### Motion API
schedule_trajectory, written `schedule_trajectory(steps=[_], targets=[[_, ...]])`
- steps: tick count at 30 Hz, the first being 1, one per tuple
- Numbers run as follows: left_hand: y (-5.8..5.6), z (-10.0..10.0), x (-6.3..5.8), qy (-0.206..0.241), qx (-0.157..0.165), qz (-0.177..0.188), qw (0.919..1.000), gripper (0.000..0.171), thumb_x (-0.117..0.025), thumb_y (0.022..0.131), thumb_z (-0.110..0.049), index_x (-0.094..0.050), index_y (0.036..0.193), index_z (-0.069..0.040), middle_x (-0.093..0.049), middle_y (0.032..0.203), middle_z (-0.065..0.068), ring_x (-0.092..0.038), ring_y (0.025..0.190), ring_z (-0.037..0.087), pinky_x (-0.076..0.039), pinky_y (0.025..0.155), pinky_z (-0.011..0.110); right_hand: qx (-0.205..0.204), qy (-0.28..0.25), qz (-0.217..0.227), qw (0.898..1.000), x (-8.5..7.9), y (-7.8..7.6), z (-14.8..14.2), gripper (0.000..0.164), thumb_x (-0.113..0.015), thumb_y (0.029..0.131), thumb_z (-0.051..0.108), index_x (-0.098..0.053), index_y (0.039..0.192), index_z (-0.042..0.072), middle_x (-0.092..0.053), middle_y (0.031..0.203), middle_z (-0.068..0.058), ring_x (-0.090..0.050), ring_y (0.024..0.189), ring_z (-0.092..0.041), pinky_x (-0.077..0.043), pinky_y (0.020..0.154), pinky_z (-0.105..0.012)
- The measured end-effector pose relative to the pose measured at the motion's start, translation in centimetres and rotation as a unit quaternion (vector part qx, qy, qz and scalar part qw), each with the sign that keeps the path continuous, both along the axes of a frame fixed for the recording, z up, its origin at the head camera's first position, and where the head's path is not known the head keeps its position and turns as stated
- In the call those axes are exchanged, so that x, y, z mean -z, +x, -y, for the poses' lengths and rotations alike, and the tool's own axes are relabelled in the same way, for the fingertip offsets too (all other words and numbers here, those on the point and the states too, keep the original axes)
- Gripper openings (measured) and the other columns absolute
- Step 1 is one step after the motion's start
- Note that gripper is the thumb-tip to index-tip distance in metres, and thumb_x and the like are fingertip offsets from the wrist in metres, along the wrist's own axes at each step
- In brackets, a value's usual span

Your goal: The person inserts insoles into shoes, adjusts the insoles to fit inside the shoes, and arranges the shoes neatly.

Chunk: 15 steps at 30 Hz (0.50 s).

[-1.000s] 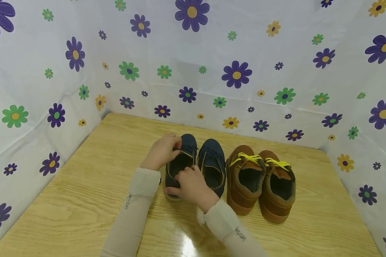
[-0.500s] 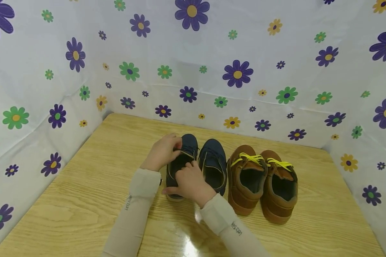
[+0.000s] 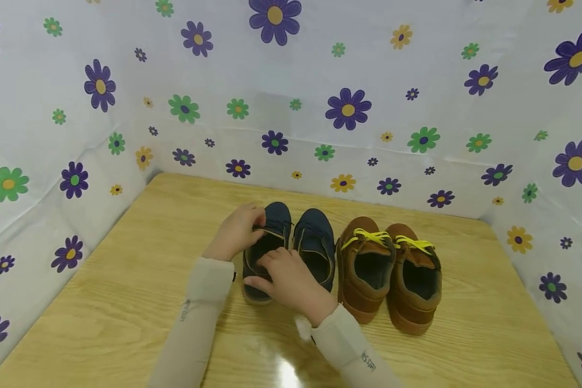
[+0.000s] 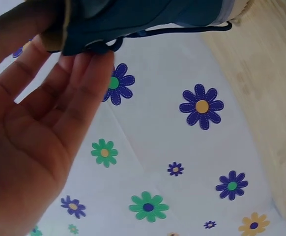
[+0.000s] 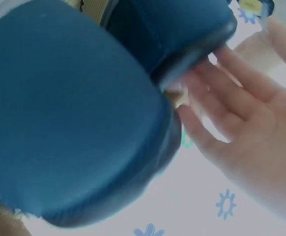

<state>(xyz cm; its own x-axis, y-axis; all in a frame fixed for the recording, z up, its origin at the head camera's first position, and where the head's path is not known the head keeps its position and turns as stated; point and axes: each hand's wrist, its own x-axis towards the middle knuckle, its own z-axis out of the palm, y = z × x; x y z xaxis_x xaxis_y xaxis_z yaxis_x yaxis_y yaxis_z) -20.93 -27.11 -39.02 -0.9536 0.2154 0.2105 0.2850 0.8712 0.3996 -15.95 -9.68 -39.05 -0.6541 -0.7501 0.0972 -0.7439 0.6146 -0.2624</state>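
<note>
A pair of navy lace-up shoes stands side by side, toes pointing away: the left navy shoe (image 3: 277, 215) and the right navy shoe (image 3: 316, 226). My left hand (image 3: 234, 233) pinches the left navy shoe's outer edge near the lacing. In the left wrist view its fingertips touch the side of that shoe (image 4: 148, 14) by a dark lace (image 4: 182, 30). Over the left navy shoe's opening and heel reaches my right hand (image 3: 293, 280), thumb spread toward the heel. In the right wrist view its fairly straight fingers (image 5: 241, 88) lie along the sole edge of a navy shoe (image 5: 182, 29).
Close on the right stand two brown shoes with yellow laces, one (image 3: 359, 296) beside the navy pair and one (image 3: 412, 310) further right. All sit on a wood-grain table (image 3: 102, 302). White flower-print cloth (image 3: 300, 81) encloses the back and sides.
My right hand has shifted slightly right and its fingers have eased back from the left navy shoe's inner edge. The left hand keeps its place. The head view has turned a little.
</note>
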Motion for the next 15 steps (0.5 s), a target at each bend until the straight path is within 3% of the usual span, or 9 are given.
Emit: schedule_trajectory(steps=[2,6,10,13,15], targets=[[0.3,0.3,-0.2,-0.01,0.0,0.012,0.9999,0.013,-0.071,0.086,-0.008,-0.059,0.087,-0.005,-0.051,0.087,0.007,-0.048,0.082,0.024,-0.045,0.075,0.04,-0.01,-0.052,-0.005,0.999,-0.2,0.2,-0.7,0.04,-0.055,0.098,0.038,-0.071,0.117,0.008,-0.067,0.117,-0.004,-0.058,0.114,-0.023,-0.042,0.1,-0.041],[1.1,0.7,-0.8,-0.021,-0.004,0.049,0.9986,0.02,-0.069,0.09,-0.017,-0.065,0.099,0.0,-0.053,0.094,0.011,-0.05,0.09,0.028,-0.046,0.082,0.042,-0.023,-0.139,-0.032,0.989,-0.4,0.2,-2.4,0.025,-0.06,0.096,0.021,-0.072,0.112,0.005,-0.068,0.114,-0.006,-0.06,0.111,-0.023,-0.046,0.097,-0.039],[2.3,0.6,-1.2,-0.029,-0.005,0.074,0.9968,0.031,-0.064,0.094,-0.021,-0.066,0.112,0.004,-0.056,0.103,0.015,-0.053,0.098,0.032,-0.047,0.087,0.045,-0.006,-0.193,-0.043,0.98,-0.5,0.0,-4.2,0.023,-0.061,0.096,0.018,-0.074,0.109,0.004,-0.068,0.112,-0.006,-0.06,0.11,-0.023,-0.047,0.094,-0.037],[3.1,0.2,-1.5,-0.029,0.001,0.06,0.9977,0.035,-0.061,0.096,-0.021,-0.064,0.118,0.005,-0.057,0.109,0.017,-0.054,0.104,0.034,-0.046,0.091,0.046,0.021,-0.21,-0.056,0.976,-0.7,-0.3,-5.5,0.026,-0.059,0.097,0.023,-0.075,0.108,0.005,-0.068,0.112,-0.007,-0.061,0.11,-0.023,-0.048,0.094,-0.037],[3.5,-0.3,-1.7,-0.021,0.01,0.024,0.9994,0.036,-0.06,0.096,-0.02,-0.064,0.12,0.006,-0.058,0.112,0.019,-0.055,0.108,0.036,-0.045,0.094,0.047,0.04,-0.222,-0.077,0.971,-0.7,-0.5,-6.4,0.028,-0.059,0.097,0.024,-0.076,0.106,0.004,-0.068,0.112,-0.009,-0.062,0.108,-0.025,-0.048,0.094,-0.039]])
